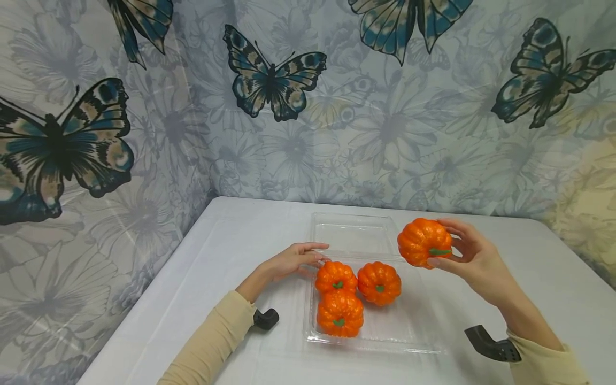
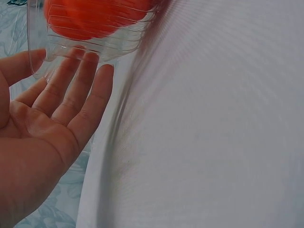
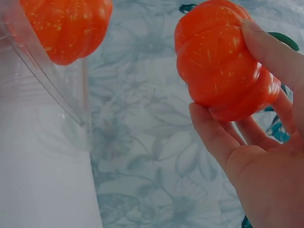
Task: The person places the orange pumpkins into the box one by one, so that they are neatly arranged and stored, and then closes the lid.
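Note:
My right hand [image 1: 481,262] holds an orange toy pumpkin [image 1: 423,243] with a green stem, raised above the right part of a clear plastic container [image 1: 409,331]. In the right wrist view, thumb and fingers grip this pumpkin [image 3: 218,61] from opposite sides. My left hand [image 1: 293,260] is at the container's left wall, its fingers extended; in the left wrist view the fingertips [image 2: 90,57] are against or very near the clear plastic. Inside the container sit more pumpkins: one at back left [image 1: 336,276], one at front left [image 1: 339,314], one toward the middle [image 1: 379,283].
The container's clear lid [image 1: 353,232] lies folded open behind it on the white-covered table [image 1: 240,230]. A wall covering with butterflies [image 1: 274,75] and flowers stands behind and to the left. Black wrist mounts [image 1: 493,345] show at both sleeves.

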### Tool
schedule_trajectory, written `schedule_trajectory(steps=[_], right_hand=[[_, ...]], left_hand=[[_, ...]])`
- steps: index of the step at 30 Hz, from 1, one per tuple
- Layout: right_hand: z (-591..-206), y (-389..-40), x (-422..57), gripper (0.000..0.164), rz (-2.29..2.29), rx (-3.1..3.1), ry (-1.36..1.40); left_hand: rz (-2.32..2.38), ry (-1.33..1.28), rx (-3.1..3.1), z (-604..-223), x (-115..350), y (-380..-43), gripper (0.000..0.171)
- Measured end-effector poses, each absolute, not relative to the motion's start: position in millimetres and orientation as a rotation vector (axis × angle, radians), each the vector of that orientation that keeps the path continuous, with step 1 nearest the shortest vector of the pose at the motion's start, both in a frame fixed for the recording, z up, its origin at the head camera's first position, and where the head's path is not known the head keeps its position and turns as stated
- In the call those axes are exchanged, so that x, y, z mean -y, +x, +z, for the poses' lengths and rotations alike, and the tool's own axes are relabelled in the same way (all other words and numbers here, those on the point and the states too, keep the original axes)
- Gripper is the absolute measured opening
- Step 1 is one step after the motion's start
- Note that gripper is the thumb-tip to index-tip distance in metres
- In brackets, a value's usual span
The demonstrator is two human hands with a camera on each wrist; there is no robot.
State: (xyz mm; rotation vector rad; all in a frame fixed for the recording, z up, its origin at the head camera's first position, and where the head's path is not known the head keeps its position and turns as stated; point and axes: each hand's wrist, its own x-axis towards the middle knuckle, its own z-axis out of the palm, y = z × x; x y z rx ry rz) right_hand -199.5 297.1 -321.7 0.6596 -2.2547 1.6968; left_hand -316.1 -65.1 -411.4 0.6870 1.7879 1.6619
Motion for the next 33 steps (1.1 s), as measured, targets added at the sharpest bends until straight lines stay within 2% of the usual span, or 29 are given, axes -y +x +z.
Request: schedule_trajectory(steps=[25, 33], right_hand=[[-337.4, -180.5, -277.4, 0.071, 1.540, 2.401, 1.021], [-344.5, -175.6, -271.3, 0.069, 1.541, 2.456, 1.012]], left_hand=[[1.658, 0.697, -1.817, -408.3, 65.9, -313.4, 0.048], [1.658, 0.706, -1.813, -409.4, 65.8, -314.5, 0.048]])
